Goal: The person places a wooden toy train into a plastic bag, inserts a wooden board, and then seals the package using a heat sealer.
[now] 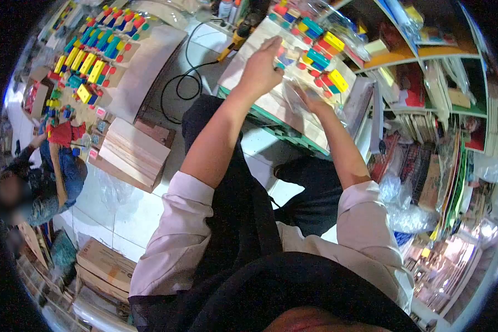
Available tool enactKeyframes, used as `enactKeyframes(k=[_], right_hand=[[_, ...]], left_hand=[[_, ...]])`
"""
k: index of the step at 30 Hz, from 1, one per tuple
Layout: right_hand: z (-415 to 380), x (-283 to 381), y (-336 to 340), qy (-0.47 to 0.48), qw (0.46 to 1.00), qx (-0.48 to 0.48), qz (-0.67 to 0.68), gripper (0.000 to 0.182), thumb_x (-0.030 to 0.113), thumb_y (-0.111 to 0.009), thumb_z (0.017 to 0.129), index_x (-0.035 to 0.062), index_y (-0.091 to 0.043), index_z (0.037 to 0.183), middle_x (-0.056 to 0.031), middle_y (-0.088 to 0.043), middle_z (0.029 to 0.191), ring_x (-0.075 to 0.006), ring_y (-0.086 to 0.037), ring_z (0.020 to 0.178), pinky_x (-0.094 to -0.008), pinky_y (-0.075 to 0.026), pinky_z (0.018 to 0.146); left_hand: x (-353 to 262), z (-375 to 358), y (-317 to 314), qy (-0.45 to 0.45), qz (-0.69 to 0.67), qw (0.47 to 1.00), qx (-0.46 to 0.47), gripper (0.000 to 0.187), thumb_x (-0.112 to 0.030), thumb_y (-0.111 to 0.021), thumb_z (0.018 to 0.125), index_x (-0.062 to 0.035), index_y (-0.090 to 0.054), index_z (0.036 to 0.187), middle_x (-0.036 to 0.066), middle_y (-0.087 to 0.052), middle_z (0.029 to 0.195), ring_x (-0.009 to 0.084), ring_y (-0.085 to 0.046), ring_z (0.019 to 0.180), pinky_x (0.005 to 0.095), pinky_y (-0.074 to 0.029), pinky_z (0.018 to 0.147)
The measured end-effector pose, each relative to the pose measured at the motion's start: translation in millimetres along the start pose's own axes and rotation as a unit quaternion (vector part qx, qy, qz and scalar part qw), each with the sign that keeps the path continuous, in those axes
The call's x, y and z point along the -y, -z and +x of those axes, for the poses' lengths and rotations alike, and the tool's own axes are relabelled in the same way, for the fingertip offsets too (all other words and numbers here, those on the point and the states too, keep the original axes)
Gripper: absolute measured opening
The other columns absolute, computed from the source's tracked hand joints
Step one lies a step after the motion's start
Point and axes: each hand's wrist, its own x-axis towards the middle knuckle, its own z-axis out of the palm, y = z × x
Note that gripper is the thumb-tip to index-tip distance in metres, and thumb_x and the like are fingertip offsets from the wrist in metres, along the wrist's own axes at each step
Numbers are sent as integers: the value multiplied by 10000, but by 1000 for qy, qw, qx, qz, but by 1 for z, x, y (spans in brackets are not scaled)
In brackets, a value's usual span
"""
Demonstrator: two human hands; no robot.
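My left hand [261, 67] is over the low light-coloured work table [240, 80]. Its fingers are stretched out, with the thumb apart, beside small blue and red toy parts [285, 55]. At the near side of the same table, my right hand [311, 101] grips a clear plastic bag [294, 97]; its fingertips are partly hidden by the shiny film. Beyond both hands stand several wooden toy trains, among them a yellow-topped one [337, 81] and a teal-topped one [318, 58].
Many similar toy trains [97, 69] stand in rows on another table at left. A person [55, 166] sits beside it. A power tool [239, 39] and its black cable [198, 83] lie between the tables. Boards [135, 152] are stacked on the floor; packed shelves [448, 57] stand at right.
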Motion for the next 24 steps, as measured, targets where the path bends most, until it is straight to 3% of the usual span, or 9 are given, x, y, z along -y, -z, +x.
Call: enactKeyframes(k=[3,8,10,13,16,19,20,22,24], right_hand=[[1,-6,30,137,980,142,-1,528,350,-437,897,115,-368,1364,-109,-419,1366,-276,-452,1203,-371,-380,972],[-31,9,58,-84,820,105,556,414,209,-497,858,101,-502,1258,-57,-535,1247,-173,-564,997,-345,-476,791],[-24,-11,42,13,973,110,205,468,316,-522,882,163,-434,1316,-131,-522,1226,-239,-517,1115,-411,-460,851],[-46,15,34,69,960,233,-140,546,248,-603,815,132,-419,1316,-160,-501,1264,-330,-505,1110,-352,-404,932],[-59,4,40,101,952,269,-109,568,245,-616,802,115,-418,1317,-179,-490,1273,-323,-498,1122,-354,-396,946],[-68,7,49,-85,855,212,465,657,247,-579,822,84,-295,1391,-152,-428,1339,-240,-438,1204,-358,-357,992],[-63,3,44,-84,855,211,466,657,247,-579,822,84,-295,1391,-152,-428,1339,-240,-438,1204,-358,-357,992],[-56,1,33,69,976,183,-99,711,304,-564,849,102,-200,1425,-133,-318,1412,-217,-393,1233,-343,-339,1015],[-52,11,36,80,956,277,-48,725,328,-563,854,100,-183,1428,-136,-288,1426,-224,-396,1228,-345,-338,1017]], left_hand=[[-3,-2,3,-10,-23,999,38,684,11,-589,644,-74,-431,1303,148,-445,1330,311,-591,941,310,-476,811],[-1,-2,6,-34,-30,998,51,656,4,-576,624,-41,-457,1268,178,-440,1314,351,-483,1131,350,-421,927],[-6,-4,6,-10,-34,998,57,654,1,-580,624,-23,-452,1265,173,-436,1321,349,-486,1127,350,-421,925],[-6,-3,8,9,-20,998,57,662,-5,-597,626,20,-433,1266,163,-426,1336,340,-485,1136,344,-417,929],[-5,-5,10,30,-24,998,54,720,9,-591,632,-42,-404,1325,153,-427,1356,205,-554,706,282,-472,718],[-8,-5,6,25,-52,993,103,720,11,-590,632,-49,-407,1325,135,-420,1365,157,-501,604,263,-464,652],[-11,-5,3,32,-69,993,95,729,16,-587,628,-40,-397,1329,122,-416,1369,129,-495,593,243,-451,628],[-12,-6,3,33,-67,993,86,736,22,-583,626,-35,-389,1333,124,-411,1373,127,-493,592,243,-451,629],[-12,-4,2,31,-67,994,81,742,29,-580,624,-30,-381,1337,126,-406,1376,126,-491,591,243,-451,630]])
